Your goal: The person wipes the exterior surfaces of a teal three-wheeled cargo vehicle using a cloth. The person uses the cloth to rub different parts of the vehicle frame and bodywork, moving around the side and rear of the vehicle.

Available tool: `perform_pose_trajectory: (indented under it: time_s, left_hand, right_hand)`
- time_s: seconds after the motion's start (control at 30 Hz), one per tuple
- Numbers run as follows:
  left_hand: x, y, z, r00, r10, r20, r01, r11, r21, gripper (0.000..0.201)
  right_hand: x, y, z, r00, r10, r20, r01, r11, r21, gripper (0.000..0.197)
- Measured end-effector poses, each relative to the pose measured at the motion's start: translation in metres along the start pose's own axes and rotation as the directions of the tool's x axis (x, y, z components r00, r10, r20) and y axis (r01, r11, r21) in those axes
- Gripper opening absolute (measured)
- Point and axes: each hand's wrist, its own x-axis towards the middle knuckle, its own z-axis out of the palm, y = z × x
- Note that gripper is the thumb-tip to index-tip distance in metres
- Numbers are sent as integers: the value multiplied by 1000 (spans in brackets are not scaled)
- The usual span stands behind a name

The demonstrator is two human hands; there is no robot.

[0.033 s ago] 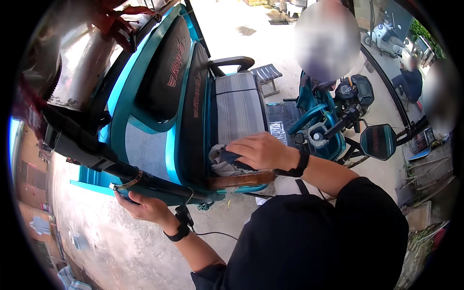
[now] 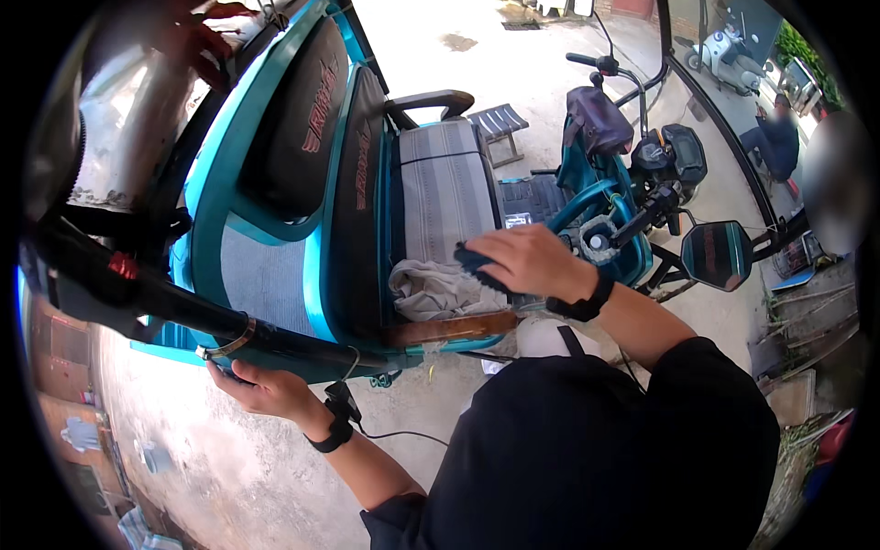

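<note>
My right hand (image 2: 536, 263) is closed on a dark cloth (image 2: 478, 266), held just above the front part of a striped grey seat cover (image 2: 447, 206). Below it, a crumpled light grey cloth (image 2: 440, 291) lies on the seat beside the wooden armrest (image 2: 451, 329). My left hand (image 2: 272, 394) is at the near side of a teal three-wheeler, its fingers extended and thumb apart under a black tube (image 2: 302, 340). A metal clamp (image 2: 229, 339) circles that tube close to my fingertips. Whether the fingers touch it is hard to see.
Handlebars with a mirror (image 2: 717, 255) stand to the right of the seat. A small slatted stool (image 2: 500, 122) is beyond the far armrest (image 2: 431, 112). At the far right a person (image 2: 775, 142) sits near a parked scooter (image 2: 733, 66). A black cable (image 2: 403, 440) hangs by my left wrist.
My right hand has lifted off the crumpled cloth and moved right, carrying the dark cloth. The light cloth is now uncovered. A blurred patch over the handlebars is gone. My left hand stays put.
</note>
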Motion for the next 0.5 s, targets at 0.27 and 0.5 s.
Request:
perform_pose_trajectory:
  time_s: [0.27,0.5]
  left_hand:
    - [2,0,5,999,-28,-37,32,993,112,74]
    - [4,-1,17,998,-2,-59,9,994,113,53]
  right_hand:
    - [-133,76,-110,843,528,-103,-532,790,-305,34]
    - [-167,83,-86,780,622,-71,-604,718,-345,38]
